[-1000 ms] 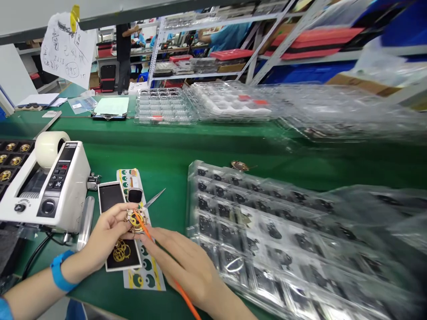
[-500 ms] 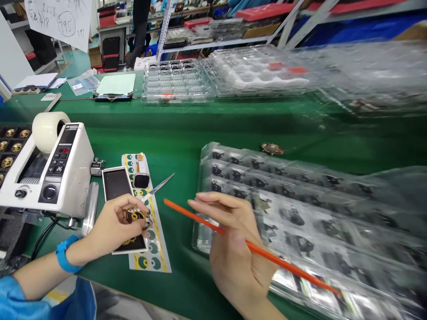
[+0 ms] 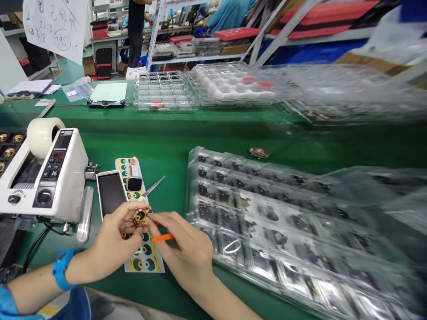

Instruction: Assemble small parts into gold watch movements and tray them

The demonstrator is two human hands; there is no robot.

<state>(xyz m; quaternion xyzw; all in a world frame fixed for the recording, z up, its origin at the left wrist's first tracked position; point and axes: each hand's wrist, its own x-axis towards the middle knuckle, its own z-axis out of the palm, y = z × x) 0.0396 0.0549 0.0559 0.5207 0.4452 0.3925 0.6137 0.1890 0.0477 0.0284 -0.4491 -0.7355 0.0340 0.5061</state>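
Note:
My left hand (image 3: 108,240), with a blue wristband (image 3: 62,269), pinches a small round gold-and-black electronic part (image 3: 140,217). My right hand (image 3: 188,251) is closed around an orange stick (image 3: 162,238), of which only a short length shows. Its thumb and forefinger reach the right side of the part; whether they grip it, I cannot tell. Below the hands lies a sticker sheet (image 3: 156,262) with green and yellow shapes. Tweezers (image 3: 155,185) rest on the sheet, pointing up and right. Partly behind my left hand is a shallow white-rimmed black tray (image 3: 111,191).
A white tape dispenser (image 3: 63,173) stands at left. Clear blister trays (image 3: 230,213) with small black parts cover the right side. More clear trays (image 3: 230,84) line the back ledge beside a clipboard (image 3: 108,92). A small loose part (image 3: 258,153) lies behind the trays.
My right hand has moved left from over the blister trays to the part in my left hand. The orange stick, shown at length before, is now mostly hidden. The view has shifted slightly.

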